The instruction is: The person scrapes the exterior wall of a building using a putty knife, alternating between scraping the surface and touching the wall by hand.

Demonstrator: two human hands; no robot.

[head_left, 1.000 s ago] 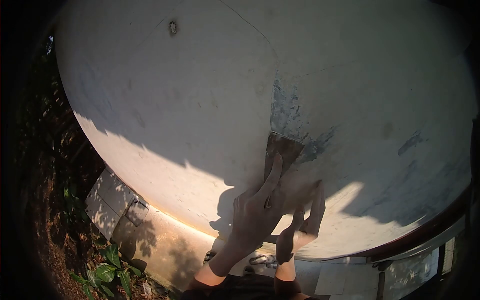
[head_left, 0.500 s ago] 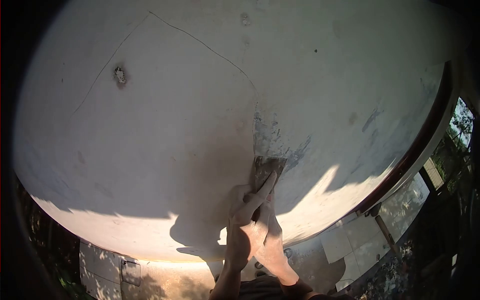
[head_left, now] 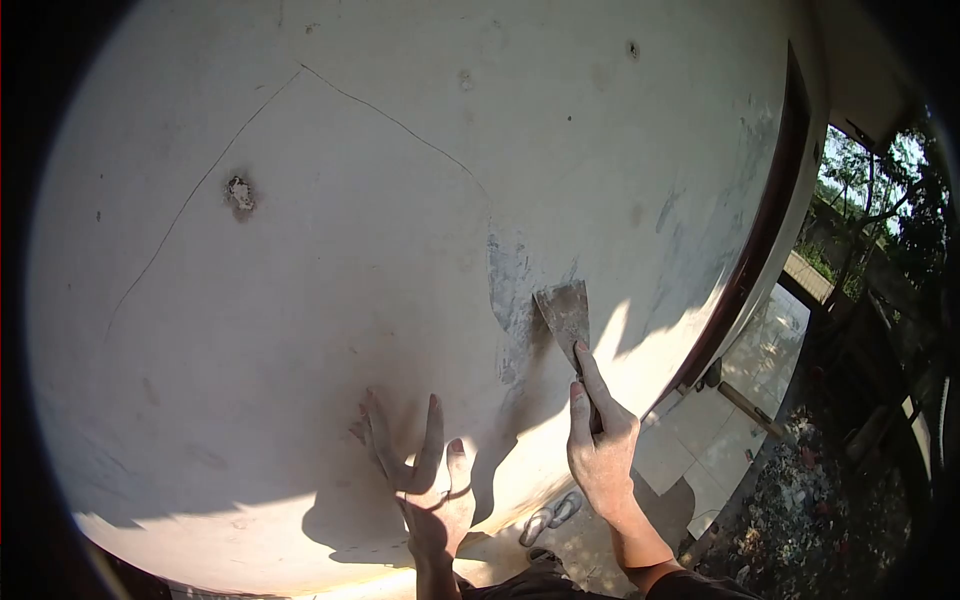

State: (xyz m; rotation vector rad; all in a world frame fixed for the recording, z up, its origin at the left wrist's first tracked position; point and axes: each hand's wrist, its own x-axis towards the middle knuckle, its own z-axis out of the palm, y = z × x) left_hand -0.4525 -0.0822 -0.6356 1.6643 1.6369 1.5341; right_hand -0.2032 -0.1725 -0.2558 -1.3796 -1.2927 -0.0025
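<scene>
My right hand (head_left: pixel 605 440) is closed round the handle of a putty knife (head_left: pixel 567 318), index finger stretched along its blade. The blade points up, close over the wall at the right side of a grey scraped patch (head_left: pixel 510 290). Down and to the left, my left hand (head_left: pixel 430 490) holds nothing, its dusty fingers spread before the wall (head_left: pixel 330 300). From the top of the patch a thin crack (head_left: pixel 400 125) runs up to the left, peaks, then slopes down the wall.
A chipped hole (head_left: pixel 240 193) marks the wall at upper left. To the right, a dark red frame (head_left: pixel 770 200) edges the wall. Below lie floor tiles (head_left: pixel 690 440), a pair of sandals (head_left: pixel 550 517) and scattered debris (head_left: pixel 800 510). Trees (head_left: pixel 880 180) stand outside at right.
My hands have come apart: the left has let go of the putty knife and dropped left, opening out. My right hand has moved right with the knife. More of the scraped patch shows.
</scene>
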